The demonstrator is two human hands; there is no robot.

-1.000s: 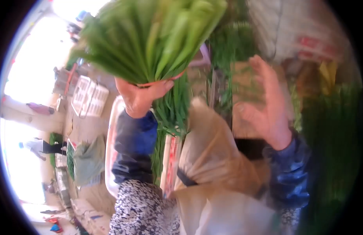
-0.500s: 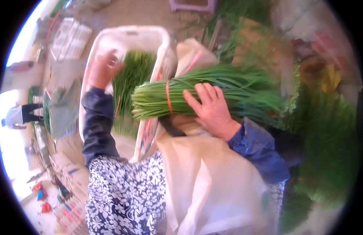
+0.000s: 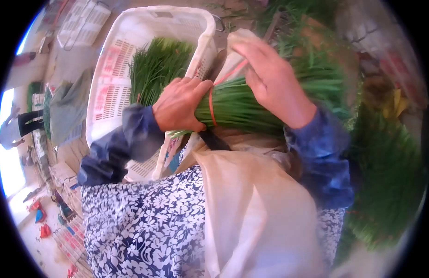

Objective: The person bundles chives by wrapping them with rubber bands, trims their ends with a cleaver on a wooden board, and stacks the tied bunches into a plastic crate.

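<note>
Greens fill the middle of the scene: a banded bunch (image 3: 251,109) lies sideways across my lap, cut ends toward the white basket (image 3: 96,92) and leaves spreading to the right. My left hand (image 3: 177,104) holds the bunch at its cut end, fingers curled over the top and thumb low on the near side, just beside an orange band (image 3: 212,109) that circles the stems. My right hand (image 3: 274,78) is over the bunch farther along the stems, its fingers straight and close together, the thumb a little apart with a narrow gap between. A reddish strand (image 3: 233,72) slants between the two hands; whether the fingers hold it, I cannot tell. Inside the basket, beyond my left hand, are more greens (image 3: 159,69) with orange bands on them. Pale cloth (image 3: 260,208) covers part of the floral garment (image 3: 145,222) on my lap, and its raised part shows behind the right fingers. Dark green leaves (image 3: 385,176) are heaped at right, near a yellow item (image 3: 395,103). Far left, a person (image 3: 15,127) in dark trousers appears near a draped grey-green cloth (image 3: 71,113), well apart from my hands.
</note>
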